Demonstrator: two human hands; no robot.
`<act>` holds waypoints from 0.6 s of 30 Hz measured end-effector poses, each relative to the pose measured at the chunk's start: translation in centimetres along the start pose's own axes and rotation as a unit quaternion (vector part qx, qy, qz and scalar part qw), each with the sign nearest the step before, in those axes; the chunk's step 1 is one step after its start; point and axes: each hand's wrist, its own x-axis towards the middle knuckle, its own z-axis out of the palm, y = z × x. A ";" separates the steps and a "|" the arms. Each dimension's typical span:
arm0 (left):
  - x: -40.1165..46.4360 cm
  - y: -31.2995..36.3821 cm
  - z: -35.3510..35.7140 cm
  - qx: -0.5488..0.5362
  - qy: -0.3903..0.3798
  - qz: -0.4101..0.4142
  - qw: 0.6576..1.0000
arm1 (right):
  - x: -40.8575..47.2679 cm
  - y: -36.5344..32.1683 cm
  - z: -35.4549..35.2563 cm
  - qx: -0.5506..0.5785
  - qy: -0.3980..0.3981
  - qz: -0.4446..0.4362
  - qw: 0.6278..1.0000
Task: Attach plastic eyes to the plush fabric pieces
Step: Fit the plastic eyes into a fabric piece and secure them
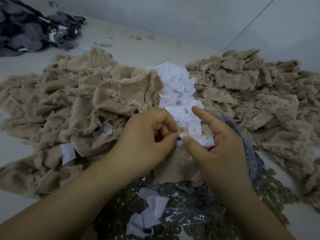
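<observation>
Leftmost, far back: dark grey fabric heap [29,26], well apart from the work. Nearer, left pile [69,108] of tan plush, several pieces already carrying eye backs, e.g. a washer [135,111] showing on the cloth, and white backing slips [67,153]. Centre: left hand [147,135], fingers curled tight, pinching a small black eye [178,138] at the fingertips together with the white patch [182,138] it sits against. Eye lies directly right of the left fingertips, in the gap between both hands; post direction not readable, too small. Beneath it, the tan piece in work [174,163], running toward the viewer. Behind, a heap of white backings [176,87]. Right hand [223,149]: thumb tip touching the white patch just beside the eye, index finger raised and straight, remaining fingers curled under cloth, so partly holding, grip loose; exactly what the lower fingers clasp is hidden. Judgement: eye being seated through patch and fabric; left hand is the nearer and holds the part, right thumb steadies from the opposite side, so any push runs along the line between the two hands. Foreground: plastic bag [190,210] of dull washers, spilling right [273,191]. Far right: right pile [251,80] of tan pieces, presumably unworked.
</observation>
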 end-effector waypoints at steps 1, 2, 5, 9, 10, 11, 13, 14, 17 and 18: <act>0.3 0.1 -0.2 -0.042 -0.018 -0.031 0.998 | 0.0 0.0 0.0 -0.003 -0.009 0.002 1.000; 0.6 0.1 -0.5 -0.075 -0.032 -0.057 0.995 | 0.0 0.1 0.0 -0.010 -0.021 0.007 1.000; 1.6 0.4 -1.0 -0.110 -0.073 -0.098 0.986 | -0.2 0.2 0.3 -0.026 -0.047 0.009 0.999; 2.4 0.8 -0.7 -0.119 -0.111 -0.104 0.981 | -0.2 0.3 0.3 -0.021 -0.073 0.017 0.997; 2.6 0.8 -0.6 -0.129 -0.096 -0.097 0.982 | -0.1 0.3 0.3 -0.018 -0.075 0.027 0.997; 2.7 0.7 -0.4 -0.144 -0.074 -0.087 0.983 | 0.0 0.3 0.2 -0.010 -0.078 0.037 0.996; 2.9 0.6 -0.2 -0.166 -0.029 -0.054 0.984 | 0.3 0.4 0.2 0.020 -0.087 0.054 0.995; 3.0 0.4 -0.2 -0.168 -0.015 -0.036 0.985 | 0.4 0.5 0.3 0.031 -0.091 0.062 0.993; 3.0 0.0 -0.3 -0.196 -0.014 -0.012 0.980 | 0.5 0.5 0.4 0.049 -0.101 0.081 0.990; 2.9 -0.1 -0.3 -0.216 -0.027 -0.010 0.976 | 0.5 0.6 0.4 0.052 -0.101 0.087 0.990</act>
